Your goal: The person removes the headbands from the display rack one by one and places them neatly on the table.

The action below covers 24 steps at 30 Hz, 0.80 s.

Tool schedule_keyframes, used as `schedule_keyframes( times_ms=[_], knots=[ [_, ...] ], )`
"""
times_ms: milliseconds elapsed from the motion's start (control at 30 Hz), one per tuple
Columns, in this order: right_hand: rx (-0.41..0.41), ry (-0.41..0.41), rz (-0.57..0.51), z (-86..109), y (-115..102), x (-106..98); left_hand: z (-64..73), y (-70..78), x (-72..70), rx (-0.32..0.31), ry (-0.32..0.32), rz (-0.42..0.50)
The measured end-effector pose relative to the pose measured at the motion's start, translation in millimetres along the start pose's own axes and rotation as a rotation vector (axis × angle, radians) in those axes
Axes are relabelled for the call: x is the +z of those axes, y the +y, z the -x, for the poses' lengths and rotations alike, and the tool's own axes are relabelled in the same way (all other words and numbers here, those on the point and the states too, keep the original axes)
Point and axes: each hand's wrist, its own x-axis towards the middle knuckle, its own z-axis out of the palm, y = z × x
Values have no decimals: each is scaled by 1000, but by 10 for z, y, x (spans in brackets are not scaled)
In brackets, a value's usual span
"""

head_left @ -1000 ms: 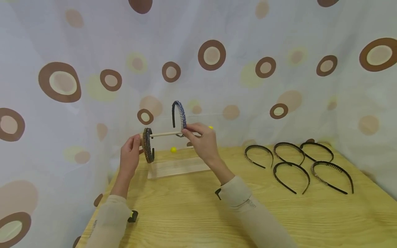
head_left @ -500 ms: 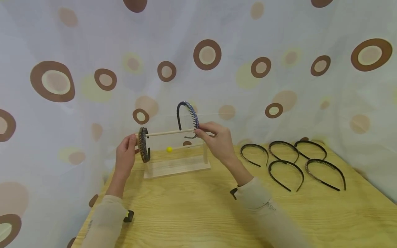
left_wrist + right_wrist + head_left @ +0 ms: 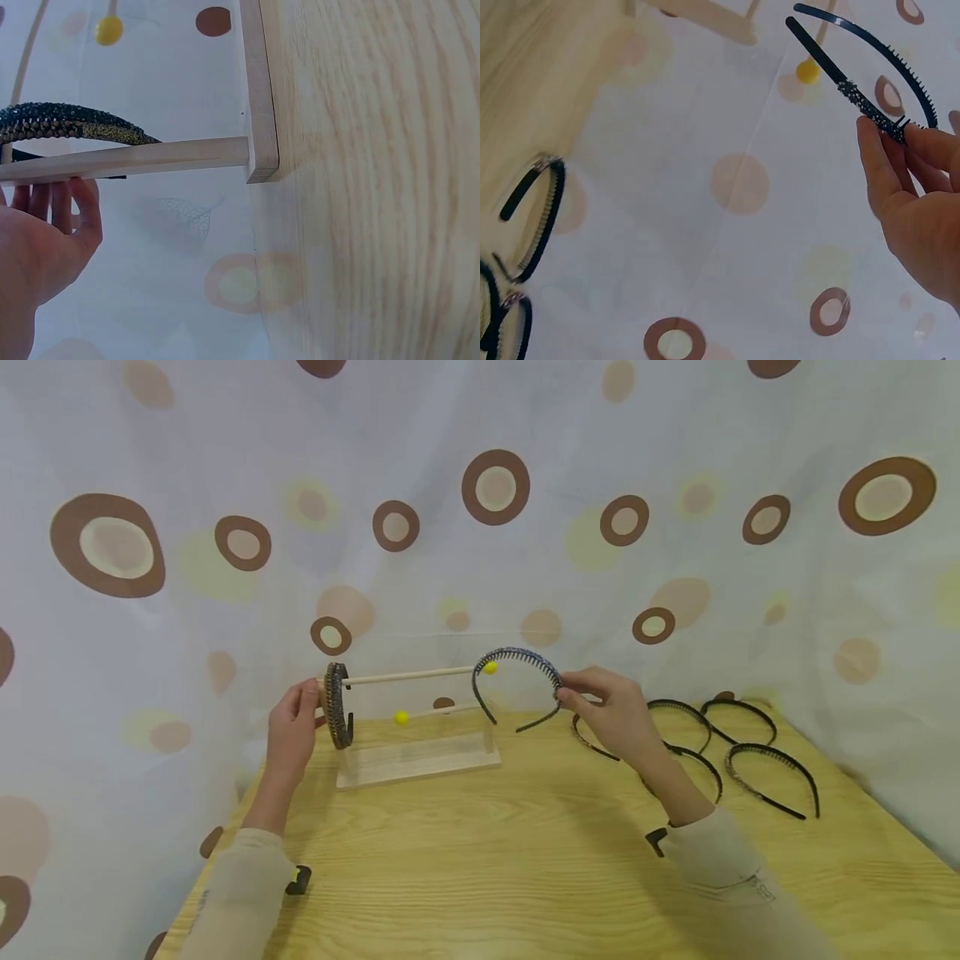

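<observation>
My right hand (image 3: 615,714) pinches one side of a blue glittery toothed headband (image 3: 517,653), its open ends pointing down. The headband overlaps the yellow-tipped end of the upper rod (image 3: 408,677) of a wooden display stand (image 3: 420,762). At the stand's left end, my left hand (image 3: 291,727) grips the upright (image 3: 150,157), thumb in front and fingers behind. Dark beaded headbands (image 3: 337,706) hang on the upper rod against that upright. A yellow ball (image 3: 401,717) tips the lower rod. In the right wrist view, fingers (image 3: 877,161) clasp the beaded part of the held headband.
Several black headbands (image 3: 806,768) lie on the right of the wooden table (image 3: 487,868), partly hidden behind my right hand and forearm. A white curtain (image 3: 570,427) with brown circles stands close behind and at the left of the table.
My right hand has moved right with the blue headband, from mid-rod to the rod's yellow tip. The headband has turned to show its full arch. My left hand keeps its grip on the stand.
</observation>
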Motion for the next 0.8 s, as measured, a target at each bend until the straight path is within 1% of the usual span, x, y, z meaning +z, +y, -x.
schedule_keyframes(
  times_ms=[100, 167, 267, 333, 400, 433, 533, 633, 700, 800],
  knots=[
    [58, -77, 36, 141, 159, -181, 56, 105, -17, -2, -11, 1],
    [102, -126, 79, 237, 279, -292, 94, 185, -22, 6, -22, 8],
    [182, -207, 58, 382, 439, -449, 146, 297, -19, 23, -40, 11],
    [249, -260, -4, 461, 534, -546, 156, 326, -14, 22, -44, 15],
    [330, -317, -118, 514, 613, -634, 163, 339, -19, 24, -51, 13],
    [370, -345, -157, 536, 651, -678, 166, 346, -20, 22, -53, 12],
    [470, -408, -226, 572, 736, -781, 172, 358, -23, 17, -56, 0],
    [513, -452, -206, 588, 802, -847, 177, 384, -25, 9, -54, -14],
    [528, -461, -180, 595, 840, -868, 169, 387, -23, 4, -51, -26],
    [544, -468, -133, 611, 926, -883, 143, 351, -15, -10, -48, -30]
  ],
)
